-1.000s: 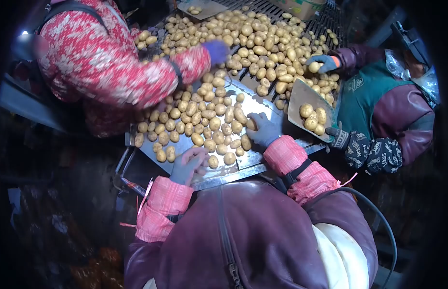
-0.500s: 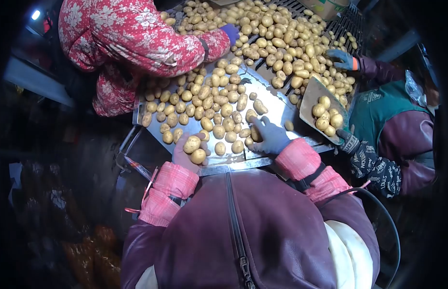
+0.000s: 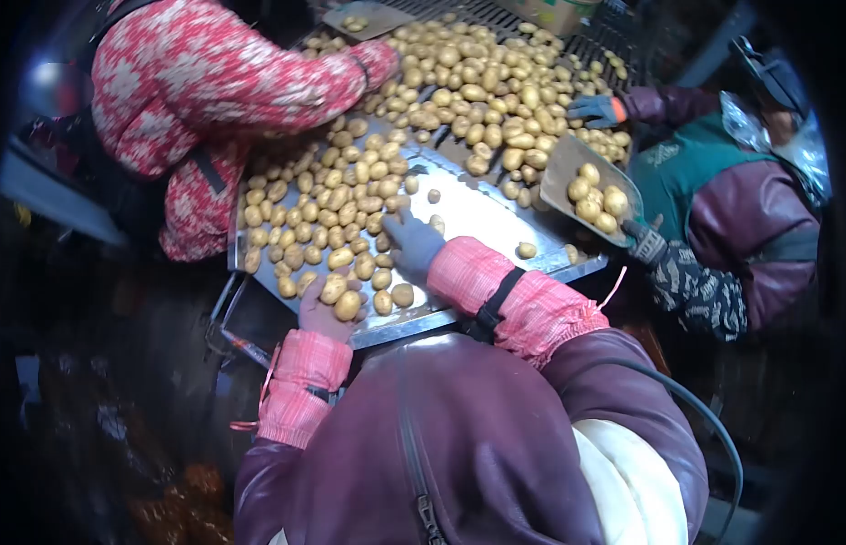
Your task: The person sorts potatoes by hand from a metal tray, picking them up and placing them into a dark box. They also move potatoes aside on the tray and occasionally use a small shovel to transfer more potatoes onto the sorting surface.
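My left hand [image 3: 323, 315] wears a pale glove and is at the front edge of the metal table [image 3: 473, 213]. Its fingers curl around two potatoes [image 3: 334, 289], which rest against the palm. My right hand [image 3: 414, 243], in a grey-blue glove, lies against the right side of a spread of potatoes [image 3: 337, 216]. Its fingers are stretched out over the metal, touching the nearest ones; the fingertips are partly hidden among them. A loose potato [image 3: 402, 294] sits just below my right hand, near the edge.
A large heap of potatoes [image 3: 473, 86] covers the slatted rack behind. One person in a red floral sleeve [image 3: 232, 82] reaches in from the left. At right, another person's gloved hand [image 3: 648, 243] holds a scoop [image 3: 561, 173] with several potatoes. A box [image 3: 541, 14] stands at the back.
My right hand has swept left across the metal, pushing potatoes closer together and baring the surface at right. My left hand keeps its potatoes. The whole view has shifted.
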{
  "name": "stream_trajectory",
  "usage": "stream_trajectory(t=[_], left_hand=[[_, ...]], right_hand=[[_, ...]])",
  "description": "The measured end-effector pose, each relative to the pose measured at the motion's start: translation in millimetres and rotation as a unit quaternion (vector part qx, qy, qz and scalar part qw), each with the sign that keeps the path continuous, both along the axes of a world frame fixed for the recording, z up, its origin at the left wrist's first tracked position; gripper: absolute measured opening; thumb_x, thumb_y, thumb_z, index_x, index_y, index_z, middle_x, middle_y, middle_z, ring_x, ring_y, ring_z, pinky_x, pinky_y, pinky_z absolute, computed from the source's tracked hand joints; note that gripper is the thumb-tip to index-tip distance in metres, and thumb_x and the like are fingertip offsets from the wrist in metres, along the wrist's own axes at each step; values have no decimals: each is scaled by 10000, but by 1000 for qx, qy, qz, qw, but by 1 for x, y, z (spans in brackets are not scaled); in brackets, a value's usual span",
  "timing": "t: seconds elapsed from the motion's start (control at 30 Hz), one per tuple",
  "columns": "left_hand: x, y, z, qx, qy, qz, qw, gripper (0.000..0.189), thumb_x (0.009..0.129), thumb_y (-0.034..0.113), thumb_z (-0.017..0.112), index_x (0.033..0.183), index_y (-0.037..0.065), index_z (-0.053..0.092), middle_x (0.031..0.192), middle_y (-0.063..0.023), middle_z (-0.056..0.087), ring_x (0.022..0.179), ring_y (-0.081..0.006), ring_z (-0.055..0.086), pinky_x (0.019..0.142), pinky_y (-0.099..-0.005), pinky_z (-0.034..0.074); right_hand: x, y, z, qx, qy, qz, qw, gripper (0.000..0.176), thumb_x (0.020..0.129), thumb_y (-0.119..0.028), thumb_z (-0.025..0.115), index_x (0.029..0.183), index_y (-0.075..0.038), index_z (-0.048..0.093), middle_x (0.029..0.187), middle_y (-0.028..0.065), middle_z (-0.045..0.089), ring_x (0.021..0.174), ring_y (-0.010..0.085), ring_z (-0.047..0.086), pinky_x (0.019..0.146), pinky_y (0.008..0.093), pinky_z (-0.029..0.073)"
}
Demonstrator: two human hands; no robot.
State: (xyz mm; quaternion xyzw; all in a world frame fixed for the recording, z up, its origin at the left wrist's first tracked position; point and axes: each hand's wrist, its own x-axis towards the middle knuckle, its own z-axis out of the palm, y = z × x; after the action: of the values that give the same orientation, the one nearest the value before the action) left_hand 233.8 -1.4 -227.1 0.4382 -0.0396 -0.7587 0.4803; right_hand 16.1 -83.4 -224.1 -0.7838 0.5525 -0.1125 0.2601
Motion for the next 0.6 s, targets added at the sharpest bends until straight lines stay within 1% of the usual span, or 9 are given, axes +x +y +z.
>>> stream_trajectory(t=[0.03, 0.1, 0.17, 0.2, 0.27, 0.33, 0.4, 0.5, 0.6], left_hand=[[2, 1, -1, -5, -16, -1, 1000, 561, 925, 492, 502, 1262, 50, 576, 948, -101, 650, 773, -269, 643, 556, -341, 500], [5, 3, -8, -25, -13, -17, 999, 538, 930, 484, 495, 1237, 54, 592, 909, -97, 651, 684, -217, 614, 511, -317, 457], [7, 4, -7, -26, 33, -37, 998, 483, 952, 456, 487, 1193, 53, 600, 860, -86, 635, 624, -188, 591, 476, -297, 436], [0, 5, 3, -15, -3, -31, 999, 462, 963, 458, 474, 1146, 56, 609, 811, -79, 625, 540, -158, 547, 432, -282, 397], [1, 8, -11, -52, -32, -56, 997, 518, 961, 493, 468, 1146, 34, 623, 808, -82, 638, 508, -154, 537, 405, -275, 381], [-3, 13, -14, -77, -74, -62, 992, 563, 968, 520, 452, 1115, 9, 638, 768, -86, 637, 448, -148, 509, 357, -260, 347], [-8, 16, -8, -68, -78, -63, 993, 568, 970, 524, 445, 1107, 7, 638, 752, -85, 634, 447, -149, 513, 359, -259, 357], [-10, 16, -8, -60, -83, -72, 992, 575, 970, 538, 438, 1076, 12, 643, 728, -78, 628, 447, -154, 515, 362, -262, 370], [-5, 15, -15, -61, -68, -70, 993, 582, 965, 558, 434, 1036, 22, 651, 739, -86, 644, 477, -180, 554, 375, -267, 389]], right_hand=[[-5, -3, -4, 18, -9, 33, 999, 653, 822, -264, 652, 1419, -139, 419, 1386, 238, 409, 1096, 446, 577, 942, 491, 483], [-24, 12, 13, 3, -53, 33, 998, 681, 803, -374, 681, 1403, -135, 462, 1390, 256, 424, 1169, 417, 538, 990, 532, 421], [-54, 23, 1, -94, -35, -15, 995, 669, 805, -388, 670, 1388, -109, 495, 1396, 267, 448, 1189, 421, 520, 1001, 520, 416], [-74, 32, 2, -162, 32, -6, 986, 676, 811, -379, 647, 1399, -82, 490, 1382, 279, 476, 1210, 429, 507, 1009, 522, 410], [-111, 33, 6, -147, 113, -131, 974, 646, 818, -301, 645, 1404, -78, 490, 1373, 282, 486, 1279, 422, 466, 1030, 511, 393], [-154, 27, 13, -154, 161, -235, 946, 609, 770, -308, 656, 1350, -177, 522, 1303, 227, 510, 1117, 417, 544, 957, 514, 448], [-201, 10, -20, -222, 172, -285, 917, 552, 775, -263, 652, 1309, -184, 537, 1236, 202, 531, 1100, 403, 546, 927, 496, 469], [-215, 0, -29, -119, 159, -283, 938, 507, 786, -254, 660, 1275, -193, 545, 1237, 194, 531, 1114, 396, 542, 904, 488, 484], [-212, -5, -32, -100, 162, -269, 944, 459, 790, -320, 700, 1214, -184, 590, 1208, 194, 545, 1098, 402, 549, 897, 483, 489]])
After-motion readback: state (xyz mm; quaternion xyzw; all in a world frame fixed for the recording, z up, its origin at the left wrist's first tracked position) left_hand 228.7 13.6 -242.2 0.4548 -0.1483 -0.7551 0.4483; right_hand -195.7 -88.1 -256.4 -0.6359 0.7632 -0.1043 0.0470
